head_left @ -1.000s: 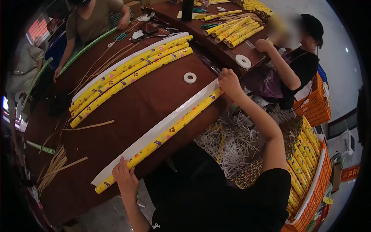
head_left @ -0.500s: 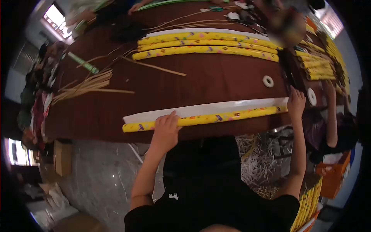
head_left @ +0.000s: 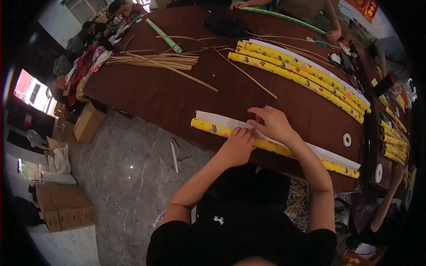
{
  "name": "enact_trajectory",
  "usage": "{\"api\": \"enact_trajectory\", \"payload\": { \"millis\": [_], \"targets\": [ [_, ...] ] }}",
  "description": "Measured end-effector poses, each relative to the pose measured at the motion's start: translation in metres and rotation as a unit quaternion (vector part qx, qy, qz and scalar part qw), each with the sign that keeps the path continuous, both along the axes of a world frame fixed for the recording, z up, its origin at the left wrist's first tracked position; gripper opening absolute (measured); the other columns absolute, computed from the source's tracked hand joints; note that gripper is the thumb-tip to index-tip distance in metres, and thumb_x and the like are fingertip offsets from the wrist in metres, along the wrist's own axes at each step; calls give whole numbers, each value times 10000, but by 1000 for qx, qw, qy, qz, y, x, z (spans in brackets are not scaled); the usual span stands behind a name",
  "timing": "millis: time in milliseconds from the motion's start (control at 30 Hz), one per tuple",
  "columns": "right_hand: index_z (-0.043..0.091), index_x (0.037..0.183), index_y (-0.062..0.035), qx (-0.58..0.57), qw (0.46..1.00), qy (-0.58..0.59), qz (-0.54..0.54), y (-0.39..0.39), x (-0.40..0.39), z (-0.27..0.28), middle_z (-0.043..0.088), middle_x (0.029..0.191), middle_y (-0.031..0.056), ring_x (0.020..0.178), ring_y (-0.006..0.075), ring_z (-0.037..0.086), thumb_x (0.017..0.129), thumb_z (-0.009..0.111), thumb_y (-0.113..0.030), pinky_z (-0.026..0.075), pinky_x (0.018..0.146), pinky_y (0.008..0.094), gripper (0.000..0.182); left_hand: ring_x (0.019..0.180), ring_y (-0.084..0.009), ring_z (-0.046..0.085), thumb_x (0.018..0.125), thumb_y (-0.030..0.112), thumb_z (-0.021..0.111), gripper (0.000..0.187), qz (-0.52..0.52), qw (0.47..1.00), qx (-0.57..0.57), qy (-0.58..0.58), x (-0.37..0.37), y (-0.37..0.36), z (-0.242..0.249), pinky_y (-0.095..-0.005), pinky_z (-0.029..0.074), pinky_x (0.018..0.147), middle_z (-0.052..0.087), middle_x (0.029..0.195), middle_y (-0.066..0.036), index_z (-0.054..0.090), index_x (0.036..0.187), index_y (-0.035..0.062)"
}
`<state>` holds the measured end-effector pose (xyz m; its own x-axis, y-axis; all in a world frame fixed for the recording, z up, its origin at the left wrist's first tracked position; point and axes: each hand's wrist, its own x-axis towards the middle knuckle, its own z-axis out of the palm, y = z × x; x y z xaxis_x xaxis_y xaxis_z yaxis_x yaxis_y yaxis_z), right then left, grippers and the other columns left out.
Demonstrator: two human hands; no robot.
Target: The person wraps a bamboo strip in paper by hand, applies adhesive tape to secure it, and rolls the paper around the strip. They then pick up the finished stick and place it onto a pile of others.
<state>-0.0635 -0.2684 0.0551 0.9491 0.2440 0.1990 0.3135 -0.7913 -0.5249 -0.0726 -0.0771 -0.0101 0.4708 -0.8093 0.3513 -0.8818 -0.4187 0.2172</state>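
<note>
A partly rolled sheet of yellow patterned wrapping paper (head_left: 344,169) lies along the table's near edge, its white underside (head_left: 222,120) showing as a strip on the far side. My left hand (head_left: 241,146) has its fingers bent over the roll, left of its middle, and grips it. Just right of it, my right hand (head_left: 276,126) is over the white strip. Its thumb and forefinger are apart with nothing between them; the other fingers are partly hidden.
Several yellow rolls (head_left: 306,82) lie farther back. Tan strips (head_left: 155,60) and a green roll (head_left: 162,34) are at the back left. White tape rolls (head_left: 346,140) (head_left: 378,173) sit at the right. Other people work around the table (head_left: 177,102); boxes (head_left: 66,208) stand on the floor.
My right hand has left the roll's right end and come over beside my left hand. The left hand stays on the roll, farther from its left end. The view has turned left.
</note>
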Motion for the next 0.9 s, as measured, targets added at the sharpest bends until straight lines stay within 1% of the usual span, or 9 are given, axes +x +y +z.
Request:
{"api": "enact_trajectory", "payload": {
  "millis": [67, 133, 267, 333, 433, 567, 667, 733, 900],
  "targets": [
    [664, 1070, -46, -15, 999, 10, 51, 5, 25, -6, 656, 803, 100, 786, 256, 639, 896, 665, -265, 523, 703, 363, 279, 1155, -293, 493, 843, 207, 644, 456, 0, 999, -24, -29, -1, 0, -4, -420, 349, 1010, 549, 1250, -151, 547, 1227, -18],
    [659, 1085, -48, 49, 987, 106, 111, 12, 47, -13, 662, 851, 102, 827, 268, 643, 889, 669, -193, 522, 731, 374, 244, 1142, -292, 494, 846, 206, 640, 456, 5, 1000, -15, -18, -3, -1, -1, -420, 351, 1005, 551, 1215, -145, 546, 1233, -15],
    [661, 1110, -51, 130, 980, 96, 114, 23, 53, -20, 669, 907, 102, 864, 279, 644, 876, 665, -121, 520, 755, 380, 244, 1109, -292, 499, 855, 208, 629, 451, -5, 1000, -27, 3, -2, 0, 1, -419, 358, 990, 533, 1167, -133, 542, 1241, -7],
    [684, 1084, -48, 166, 964, 25, 206, 18, 54, -33, 672, 938, 105, 870, 290, 643, 860, 663, -69, 517, 768, 381, 225, 1110, -295, 499, 854, 205, 632, 450, 3, 1000, -27, 9, -3, 0, 2, -420, 360, 992, 521, 1185, -135, 542, 1241, -4],
    [708, 1022, -38, 88, 971, -25, 220, 11, 55, -37, 675, 945, 107, 880, 307, 641, 848, 673, -68, 518, 770, 381, 179, 1111, -303, 499, 850, 197, 638, 451, 11, 999, -18, 34, -4, 0, 5, -424, 365, 997, 501, 1209, -140, 541, 1244, 1],
    [721, 968, -27, 103, 975, -34, 192, 15, 51, -34, 675, 929, 113, 890, 313, 638, 847, 681, -96, 519, 779, 377, 145, 1120, -319, 500, 848, 185, 646, 459, 15, 997, -17, 72, -6, 0, 10, -434, 373, 1006, 493, 1234, -154, 537, 1255, 4],
    [721, 975, -24, 120, 979, 28, 161, 12, 52, -37, 680, 920, 125, 870, 299, 655, 840, 686, -124, 528, 770, 375, 172, 1140, -328, 497, 854, 189, 643, 459, 16, 999, -28, 32, -6, 0, 3, -436, 376, 1010, 487, 1267, -164, 530, 1258, 3],
    [717, 984, -22, 118, 972, 121, 161, 6, 53, -39, 687, 890, 140, 823, 285, 673, 828, 685, -135, 535, 744, 369, 195, 1149, -330, 494, 857, 192, 643, 458, 14, 999, -25, 30, -6, 0, 2, -437, 377, 1012, 484, 1278, -169, 530, 1259, 4],
    [706, 962, -28, 109, 978, 123, 131, 9, 50, -36, 691, 843, 136, 779, 277, 681, 804, 686, -118, 535, 721, 361, 183, 1161, -338, 490, 859, 201, 647, 461, 13, 999, -21, 27, -6, 1, 3, -443, 377, 1018, 474, 1288, -174, 531, 1263, 12]
  ]
}}
